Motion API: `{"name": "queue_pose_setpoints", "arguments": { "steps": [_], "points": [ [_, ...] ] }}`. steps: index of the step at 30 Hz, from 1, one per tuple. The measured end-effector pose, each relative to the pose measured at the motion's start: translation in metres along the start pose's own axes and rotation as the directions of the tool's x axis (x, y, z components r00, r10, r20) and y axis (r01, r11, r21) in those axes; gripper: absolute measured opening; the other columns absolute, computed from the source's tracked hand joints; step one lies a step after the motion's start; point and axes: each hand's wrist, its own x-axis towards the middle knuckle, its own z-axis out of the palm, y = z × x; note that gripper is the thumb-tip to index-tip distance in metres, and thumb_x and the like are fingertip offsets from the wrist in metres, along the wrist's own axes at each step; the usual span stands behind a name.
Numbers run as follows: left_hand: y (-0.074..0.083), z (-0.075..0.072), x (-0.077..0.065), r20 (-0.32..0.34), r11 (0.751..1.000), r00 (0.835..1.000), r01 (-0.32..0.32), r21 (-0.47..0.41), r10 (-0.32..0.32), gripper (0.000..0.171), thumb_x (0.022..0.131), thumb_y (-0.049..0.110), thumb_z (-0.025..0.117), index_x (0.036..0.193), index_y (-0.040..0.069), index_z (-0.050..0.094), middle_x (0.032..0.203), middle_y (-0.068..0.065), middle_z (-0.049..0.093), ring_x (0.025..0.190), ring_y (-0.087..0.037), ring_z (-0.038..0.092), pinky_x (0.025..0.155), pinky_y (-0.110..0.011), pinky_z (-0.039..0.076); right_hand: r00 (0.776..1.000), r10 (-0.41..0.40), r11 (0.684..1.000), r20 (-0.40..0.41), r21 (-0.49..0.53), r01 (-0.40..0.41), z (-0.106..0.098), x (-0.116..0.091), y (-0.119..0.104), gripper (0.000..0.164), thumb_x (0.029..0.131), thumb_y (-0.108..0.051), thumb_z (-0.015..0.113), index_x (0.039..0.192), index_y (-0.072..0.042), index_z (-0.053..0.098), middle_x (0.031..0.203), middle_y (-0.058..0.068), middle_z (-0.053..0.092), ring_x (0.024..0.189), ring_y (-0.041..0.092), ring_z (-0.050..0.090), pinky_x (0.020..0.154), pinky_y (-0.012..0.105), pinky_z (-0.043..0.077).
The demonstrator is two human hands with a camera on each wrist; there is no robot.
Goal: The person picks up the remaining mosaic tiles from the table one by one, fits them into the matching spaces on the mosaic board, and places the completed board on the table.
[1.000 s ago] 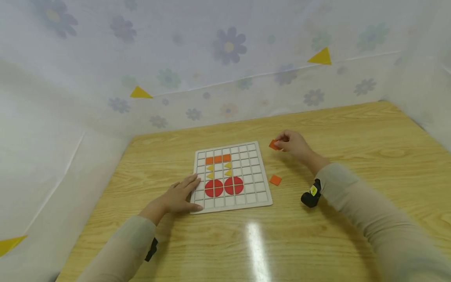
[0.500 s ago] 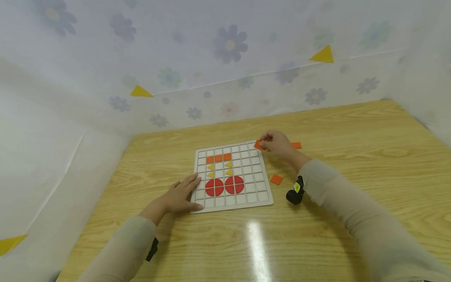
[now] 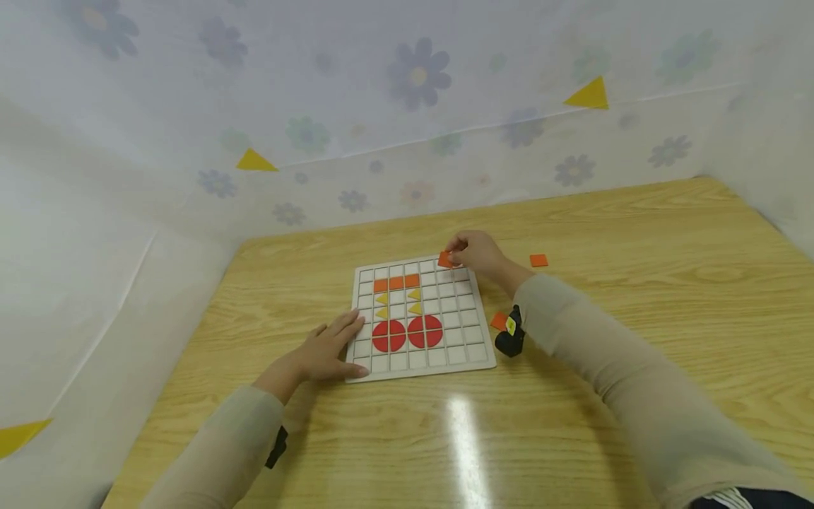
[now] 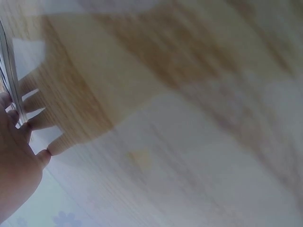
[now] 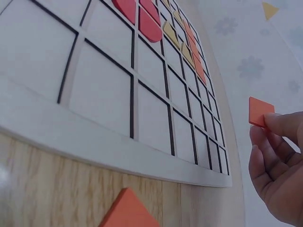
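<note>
My right hand (image 3: 478, 253) pinches an orange square tile (image 5: 260, 112) between thumb and fingers, held above the far right corner of a white grid board (image 3: 467, 339). On the board sit a row of orange tiles (image 3: 397, 283), several yellow triangles (image 3: 415, 294) below them, and two red circles (image 3: 425, 331) made of quarter pieces. My left hand (image 3: 324, 352) rests with spread fingers on the board's left edge; the left wrist view catches this hand (image 4: 19, 161) at its left side, the board's edge by the fingertips.
One loose orange tile (image 3: 538, 260) lies on the wooden table (image 3: 407, 438) right of the board. Another loose tile (image 5: 130, 210) lies close to the board's right edge, partly behind the right wrist camera in the head view. A flowered white curtain (image 3: 356, 106) stands behind the table.
My right hand has carried the orange tile leftward from the table to over the board's far right corner. A loose tile behind that hand has come into view. The left hand stays put.
</note>
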Motion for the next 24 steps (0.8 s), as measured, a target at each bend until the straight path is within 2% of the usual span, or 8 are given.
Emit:
{"name": "queue_pose_setpoints", "arguments": {
  "steps": [9,16,24],
  "points": [
    [0.003,-0.001,-0.002,0.001,1.000,1.000,-0.006,-0.005,0.006,0.092,0.072,0.060,0.052,0.140,0.012,0.013,0.144,-0.005,0.003,0.130,-0.022,0.001,0.100,-0.048,0.006,0.999,-0.028,0.998,0.030,-0.054,0.030,0.013,0.007,-0.002,0.006,0.083,-0.002,0.054,0.089,-0.001,0.056,0.088,0.011,0.056,0.080,0.022,0.055,0.069,0.034,0.046],
    [0.006,-0.004,-0.005,-0.008,1.000,1.000,-0.027,-0.012,0.027,0.091,0.073,0.058,0.054,0.139,0.009,0.014,0.144,-0.008,0.005,0.129,-0.024,0.004,0.099,-0.048,0.006,0.998,-0.011,0.996,0.065,-0.092,0.017,0.022,0.009,-0.004,0.006,0.083,-0.003,0.054,0.089,-0.001,0.057,0.087,0.010,0.056,0.078,0.022,0.053,0.065,0.032,0.045],
    [0.008,-0.004,-0.006,-0.007,1.000,1.000,-0.027,-0.016,0.027,0.091,0.073,0.057,0.054,0.139,0.009,0.014,0.144,-0.008,0.005,0.129,-0.024,0.004,0.100,-0.048,0.006,0.996,-0.034,0.985,0.087,-0.163,0.048,0.029,0.011,-0.004,0.004,0.084,-0.004,0.055,0.086,-0.002,0.057,0.085,0.008,0.056,0.077,0.021,0.052,0.063,0.031,0.043]
  ]
}}
